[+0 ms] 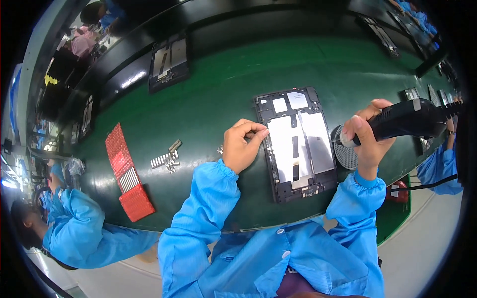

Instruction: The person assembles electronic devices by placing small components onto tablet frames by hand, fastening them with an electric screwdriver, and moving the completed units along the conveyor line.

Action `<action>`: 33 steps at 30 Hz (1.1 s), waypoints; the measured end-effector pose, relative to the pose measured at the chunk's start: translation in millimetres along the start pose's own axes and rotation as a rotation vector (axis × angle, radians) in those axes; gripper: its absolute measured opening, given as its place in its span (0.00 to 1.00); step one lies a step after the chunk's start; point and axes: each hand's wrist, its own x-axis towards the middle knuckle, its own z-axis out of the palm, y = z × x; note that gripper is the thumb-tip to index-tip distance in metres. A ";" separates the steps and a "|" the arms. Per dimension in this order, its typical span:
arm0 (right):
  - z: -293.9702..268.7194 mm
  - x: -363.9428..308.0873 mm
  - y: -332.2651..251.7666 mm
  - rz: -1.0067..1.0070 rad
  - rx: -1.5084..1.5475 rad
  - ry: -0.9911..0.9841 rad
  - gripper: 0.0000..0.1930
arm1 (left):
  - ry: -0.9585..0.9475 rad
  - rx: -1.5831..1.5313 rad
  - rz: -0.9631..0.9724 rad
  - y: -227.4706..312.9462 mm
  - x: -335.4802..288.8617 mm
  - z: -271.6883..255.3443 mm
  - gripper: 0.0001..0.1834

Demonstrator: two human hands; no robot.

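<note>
An opened tablet (318,141) lies on the green bench in front of me, showing silver battery panels and a black frame. My left hand (242,145) is at its left edge, thumb and forefinger pinched together at the rim. Whatever the pinch holds, if anything, is too small to make out. My right hand (368,134) grips a black electric screwdriver (405,120) with a coiled cord. Its tip points left, above a round grey perforated dish (346,156) beside the tablet's right edge. The screwdriver and hand partly cover the dish.
Small metal parts (166,158) lie left of my left hand. Farther left is red bubble wrap (136,201) around metal strips. Another opened tablet (169,62) lies at the back left. A co-worker's blue sleeve (82,218) is at the left, and a green bin (395,218) stands below the bench at right.
</note>
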 end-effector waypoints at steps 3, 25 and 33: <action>13.4 1.2 -0.7 -0.010 0.014 -0.029 0.23 | 0.026 -0.028 0.034 -3.0 -1.2 1.4 0.06; 123.5 14.0 48.5 0.216 0.087 -0.337 0.19 | 0.026 0.808 0.522 14.4 -33.9 4.1 0.17; 124.2 14.0 53.2 0.208 0.098 -0.328 0.18 | -0.004 0.800 0.495 14.9 -33.8 4.5 0.17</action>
